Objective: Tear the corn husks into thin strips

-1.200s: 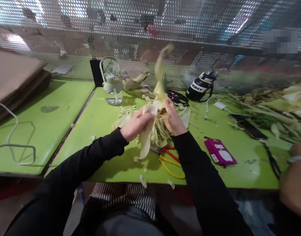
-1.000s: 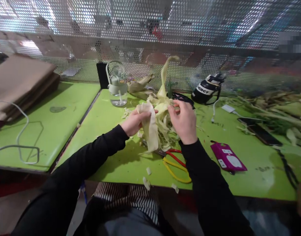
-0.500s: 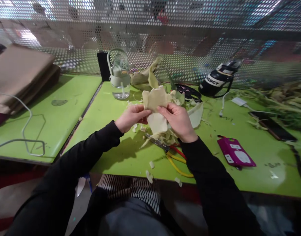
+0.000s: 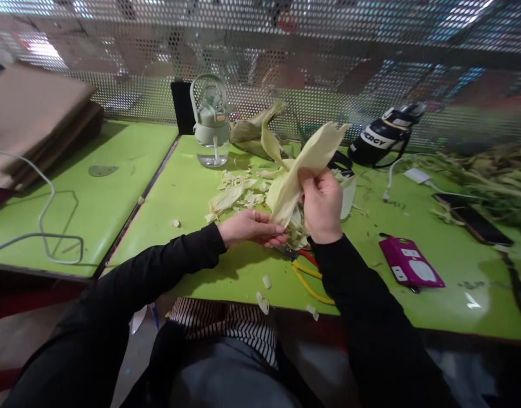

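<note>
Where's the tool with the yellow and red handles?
In the head view, right of centre, the tool lies on the table beside the right sleeve, in front of the leaf scraps.

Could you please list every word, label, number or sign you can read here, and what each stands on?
"NERGY": white band on the tilted black bottle; any letter before the N is not readable.
Dark handwriting on the green table: too blurred to read.
Markings on the purple device: too small to read.
</note>
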A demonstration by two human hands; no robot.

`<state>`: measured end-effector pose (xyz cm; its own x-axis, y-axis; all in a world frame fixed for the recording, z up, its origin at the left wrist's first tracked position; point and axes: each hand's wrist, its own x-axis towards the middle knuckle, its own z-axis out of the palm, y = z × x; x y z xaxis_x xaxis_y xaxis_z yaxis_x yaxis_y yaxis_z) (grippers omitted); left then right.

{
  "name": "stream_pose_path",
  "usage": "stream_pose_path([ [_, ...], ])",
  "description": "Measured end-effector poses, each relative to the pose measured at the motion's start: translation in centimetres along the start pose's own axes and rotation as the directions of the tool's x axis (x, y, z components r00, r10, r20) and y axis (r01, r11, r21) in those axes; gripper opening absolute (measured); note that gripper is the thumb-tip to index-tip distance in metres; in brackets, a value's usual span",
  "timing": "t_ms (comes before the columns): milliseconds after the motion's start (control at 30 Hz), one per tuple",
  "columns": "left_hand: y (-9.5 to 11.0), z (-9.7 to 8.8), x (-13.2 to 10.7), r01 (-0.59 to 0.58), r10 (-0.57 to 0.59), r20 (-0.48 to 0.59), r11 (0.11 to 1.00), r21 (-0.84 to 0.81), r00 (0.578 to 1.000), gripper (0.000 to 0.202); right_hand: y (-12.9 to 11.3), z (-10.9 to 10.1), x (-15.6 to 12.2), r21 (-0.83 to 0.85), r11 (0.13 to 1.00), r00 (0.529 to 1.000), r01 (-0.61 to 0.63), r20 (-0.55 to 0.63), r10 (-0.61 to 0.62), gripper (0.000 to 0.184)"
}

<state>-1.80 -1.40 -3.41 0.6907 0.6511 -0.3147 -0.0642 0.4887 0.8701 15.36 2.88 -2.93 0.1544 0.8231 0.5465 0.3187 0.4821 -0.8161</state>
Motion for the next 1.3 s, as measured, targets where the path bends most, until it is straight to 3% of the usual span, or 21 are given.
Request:
stream_pose_path([
  [100,-0.4,0.3,-0.3,0.006,-0.015,0.078,0.994,0.106,0.997,0.021,0.7,-0.6,0.7,-0.010,1.000,0.993,-0.027,-0.117,0.025,0.032],
  [167,0.1,0.2,-0.8,0.003,-0.034,0.116,0.966,0.257,0.993,0.028,0.7,-0.9,0.9,-0.036,0.998,0.991,-0.050,-0.122,0.046,0.033],
  [233,1.4,-0.1,-1.5,-0.015,-0.036,0.102,0.887,0.462,0.994,0.034,0.2,-1.1,0.9,-0.034,0.996,0.992,-0.086,-0.093,0.082,0.033],
  [300,3.0,-0.4,-2.3,-0.070,0.093,-0.006,0.790,0.609,0.996,0.044,-0.9,-1.1,0.5,-0.017,0.994,0.993,-0.112,-0.048,0.111,0.033],
  [400,4.7,-0.9,-2.7,-0.219,0.349,-0.155,0.818,0.532,0.924,0.050,-2.9,-0.7,-0.5,-0.045,0.991,0.992,-0.125,0.023,0.126,0.027],
  [467,4.9,-1.1,-2.6,-0.310,0.434,-0.190,0.831,0.461,0.880,0.045,-4.1,-0.3,-1.3,-0.051,0.990,0.985,-0.133,0.106,0.137,0.023],
  [533,4.5,-1.4,-2.2,-0.369,0.459,-0.189,0.851,0.373,0.868,0.035,-4.8,-0.1,-1.7,0.008,0.986,0.966,-0.167,0.203,0.162,0.021],
  [600,4.1,-1.7,-2.0,-0.378,0.436,-0.182,0.882,0.281,0.881,0.025,-4.9,-0.1,-1.9,0.087,0.969,0.941,-0.230,0.273,0.199,0.023],
  [733,3.8,-2.0,-1.7,-0.341,0.377,-0.218,0.922,0.184,0.900,0.013,-4.3,0.0,-1.7,0.152,0.943,0.921,-0.297,0.306,0.241,0.031],
  [833,3.7,-1.7,-1.4,-0.367,0.417,-0.311,0.907,0.207,0.854,0.013,-4.2,0.3,-2.2,0.062,0.985,0.958,-0.160,0.250,0.140,0.033],
  [933,3.4,-1.2,-1.1,-0.405,0.470,-0.344,0.880,0.248,0.813,0.016,-4.2,0.9,-3.0,-0.225,0.967,0.988,0.123,0.117,-0.098,0.021],
  [1000,3.2,-0.8,-1.1,-0.424,0.492,-0.332,0.868,0.257,0.805,0.016,-4.0,1.2,-3.4,-0.395,0.877,0.962,0.273,0.096,-0.256,0.013],
  [1067,3.0,-0.7,-1.0,-0.441,0.507,-0.330,0.860,0.258,0.796,0.016,-3.8,1.3,-3.7,-0.462,0.804,0.925,0.374,0.123,-0.360,0.012],
  [1300,2.6,-0.7,-0.3,-0.464,0.491,-0.379,0.870,0.168,0.784,0.019,-4.3,1.7,-4.2,-0.480,0.708,0.853,0.519,0.231,-0.468,0.014],
])
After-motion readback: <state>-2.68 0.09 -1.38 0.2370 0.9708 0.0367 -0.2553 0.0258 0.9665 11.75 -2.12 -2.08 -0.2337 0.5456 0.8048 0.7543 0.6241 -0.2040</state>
